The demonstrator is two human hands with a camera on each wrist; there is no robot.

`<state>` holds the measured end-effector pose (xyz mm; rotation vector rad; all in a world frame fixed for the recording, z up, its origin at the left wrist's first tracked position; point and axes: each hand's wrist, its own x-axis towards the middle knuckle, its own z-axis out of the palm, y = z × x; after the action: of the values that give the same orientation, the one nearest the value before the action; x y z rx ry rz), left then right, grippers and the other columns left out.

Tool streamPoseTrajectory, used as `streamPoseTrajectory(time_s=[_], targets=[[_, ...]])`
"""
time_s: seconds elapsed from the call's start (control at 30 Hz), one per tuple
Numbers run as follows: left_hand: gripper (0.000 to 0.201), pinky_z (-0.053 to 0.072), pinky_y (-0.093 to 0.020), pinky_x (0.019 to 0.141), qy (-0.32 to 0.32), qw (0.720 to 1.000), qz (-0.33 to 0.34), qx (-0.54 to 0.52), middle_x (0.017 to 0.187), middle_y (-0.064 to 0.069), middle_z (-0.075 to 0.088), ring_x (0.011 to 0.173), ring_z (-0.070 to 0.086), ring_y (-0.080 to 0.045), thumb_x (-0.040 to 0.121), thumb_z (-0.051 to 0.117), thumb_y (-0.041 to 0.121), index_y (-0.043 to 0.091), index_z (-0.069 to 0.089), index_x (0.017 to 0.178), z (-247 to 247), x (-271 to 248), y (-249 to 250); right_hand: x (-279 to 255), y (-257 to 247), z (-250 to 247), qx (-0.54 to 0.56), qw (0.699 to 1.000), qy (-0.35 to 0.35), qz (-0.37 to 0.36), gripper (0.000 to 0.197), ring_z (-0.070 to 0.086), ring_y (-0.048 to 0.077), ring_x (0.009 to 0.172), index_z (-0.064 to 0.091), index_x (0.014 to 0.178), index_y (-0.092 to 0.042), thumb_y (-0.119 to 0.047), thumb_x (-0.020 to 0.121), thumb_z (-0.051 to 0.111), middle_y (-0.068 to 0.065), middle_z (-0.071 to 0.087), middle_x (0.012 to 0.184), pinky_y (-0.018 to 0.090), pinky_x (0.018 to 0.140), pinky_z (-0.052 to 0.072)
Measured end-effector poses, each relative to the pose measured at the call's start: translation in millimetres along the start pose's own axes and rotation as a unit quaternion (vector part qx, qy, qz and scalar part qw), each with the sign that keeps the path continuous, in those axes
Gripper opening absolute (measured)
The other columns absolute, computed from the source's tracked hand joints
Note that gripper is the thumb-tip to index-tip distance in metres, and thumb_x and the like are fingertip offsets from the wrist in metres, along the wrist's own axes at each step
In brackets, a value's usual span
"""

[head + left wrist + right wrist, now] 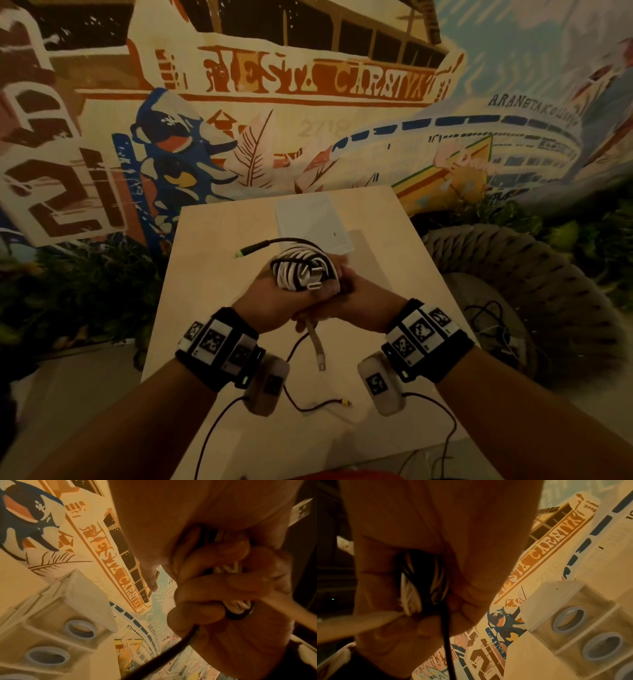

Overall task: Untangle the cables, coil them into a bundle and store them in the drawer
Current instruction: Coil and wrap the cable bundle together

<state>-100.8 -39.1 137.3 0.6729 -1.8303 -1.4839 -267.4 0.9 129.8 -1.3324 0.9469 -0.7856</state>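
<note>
Grip of left hand [274, 303] and right hand [364, 301] tight around cable bundle [301, 270]; above table [212, 274]
</note>
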Motion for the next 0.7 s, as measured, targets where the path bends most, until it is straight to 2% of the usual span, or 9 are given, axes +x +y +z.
streamPoseTrajectory(time_s=[0.07, 0.1, 0.2, 0.23, 0.33, 0.43, 0.47, 0.6, 0.7], targets=[[0.022, 0.055, -0.031, 0.095, 0.031, 0.999, 0.014, -0.004, 0.104, 0.010, 0.077, 0.105, 0.070, -0.009, 0.076, 0.075, 0.033, 0.040, 0.078, 0.097, -1, 0, 2, -1, 7, 0, 0.032, 0.999, -0.017, 0.004, 0.042, 0.067, 0.044, 0.107, 0.058, 0.128, -0.010, 0.011, 0.092, 0.061, 0.032, 0.067, 0.114, 0.054, 0.097, 0.055], [0.020, 0.055, -0.028, 0.091, 0.053, 0.998, 0.021, -0.012, 0.098, 0.010, 0.077, 0.101, 0.071, -0.010, 0.074, 0.075, 0.034, 0.040, 0.079, 0.093, -2, 1, 3, -1, 11, 0, 0.026, 0.999, -0.022, 0.018, 0.041, 0.068, 0.040, 0.105, 0.058, 0.127, -0.013, 0.010, 0.093, 0.061, 0.029, 0.068, 0.112, 0.052, 0.097, 0.055], [0.024, 0.056, -0.034, 0.090, 0.086, 0.995, 0.044, 0.010, 0.097, -0.001, 0.076, 0.100, 0.071, -0.020, 0.078, 0.075, 0.029, 0.016, 0.075, 0.099, -12, 4, -3, -1, 17, -3, -0.001, 0.998, -0.003, 0.066, 0.026, 0.071, 0.021, 0.088, 0.064, 0.118, -0.014, 0.000, 0.096, 0.062, 0.006, 0.073, 0.093, 0.036, 0.084, 0.057], [0.025, 0.056, -0.031, 0.092, 0.087, 0.995, 0.049, 0.021, 0.100, 0.001, 0.076, 0.102, 0.070, -0.018, 0.080, 0.074, 0.028, 0.019, 0.074, 0.103, -16, 4, -2, -1, 19, -5, -0.005, 0.997, -0.004, 0.083, 0.022, 0.069, 0.019, 0.084, 0.065, 0.119, -0.012, -0.005, 0.098, 0.062, 0.003, 0.071, 0.089, 0.033, 0.083, 0.056], [0.029, 0.052, -0.029, 0.097, 0.043, 0.993, 0.038, 0.105, 0.107, 0.010, 0.072, 0.107, 0.066, -0.010, 0.081, 0.073, 0.029, 0.042, 0.069, 0.107, -30, 3, -5, -1, 25, -10, -0.055, 0.991, -0.020, 0.123, 0.021, 0.058, 0.018, 0.073, 0.070, 0.111, -0.012, -0.028, 0.103, 0.058, 0.001, 0.057, 0.079, 0.035, 0.079, 0.056], [0.040, 0.047, -0.018, 0.097, -0.020, 0.980, -0.015, 0.196, 0.103, 0.021, 0.064, 0.103, 0.058, 0.016, 0.085, 0.078, 0.013, 0.041, 0.060, 0.107, -35, 0, -3, -1, 28, -14, -0.065, 0.986, -0.008, 0.152, 0.022, 0.039, 0.014, 0.059, 0.067, 0.100, -0.013, -0.027, 0.106, 0.050, -0.001, 0.042, 0.072, 0.030, 0.059, 0.040], [0.041, 0.047, -0.012, 0.092, -0.040, 0.978, -0.017, 0.206, 0.103, 0.020, 0.064, 0.100, 0.059, 0.017, 0.085, 0.079, 0.009, 0.038, 0.061, 0.107, -34, 0, -3, -1, 27, -14, -0.072, 0.985, -0.007, 0.155, 0.022, 0.035, 0.012, 0.056, 0.065, 0.098, -0.014, -0.025, 0.107, 0.049, -0.002, 0.041, 0.071, 0.028, 0.055, 0.034], [0.031, 0.052, -0.023, 0.087, -0.120, 0.922, 0.039, 0.367, 0.110, 0.017, 0.068, 0.099, 0.064, -0.002, 0.084, 0.075, 0.038, 0.035, 0.066, 0.113, -28, 2, -7, 1, 28, -13, -0.137, 0.978, -0.008, 0.157, 0.020, 0.040, 0.010, 0.049, 0.061, 0.090, -0.010, -0.010, 0.105, 0.047, 0.001, 0.048, 0.067, 0.024, 0.053, 0.035], [0.040, 0.057, -0.033, 0.086, -0.126, 0.861, 0.093, 0.485, 0.115, 0.007, 0.069, 0.102, 0.065, -0.017, 0.081, 0.079, 0.037, 0.030, 0.067, 0.120, -20, 3, -12, 3, 27, -15, -0.220, 0.964, 0.016, 0.149, 0.015, 0.058, 0.003, 0.053, 0.066, 0.088, -0.010, -0.003, 0.098, 0.058, 0.003, 0.063, 0.072, 0.022, 0.062, 0.047]])
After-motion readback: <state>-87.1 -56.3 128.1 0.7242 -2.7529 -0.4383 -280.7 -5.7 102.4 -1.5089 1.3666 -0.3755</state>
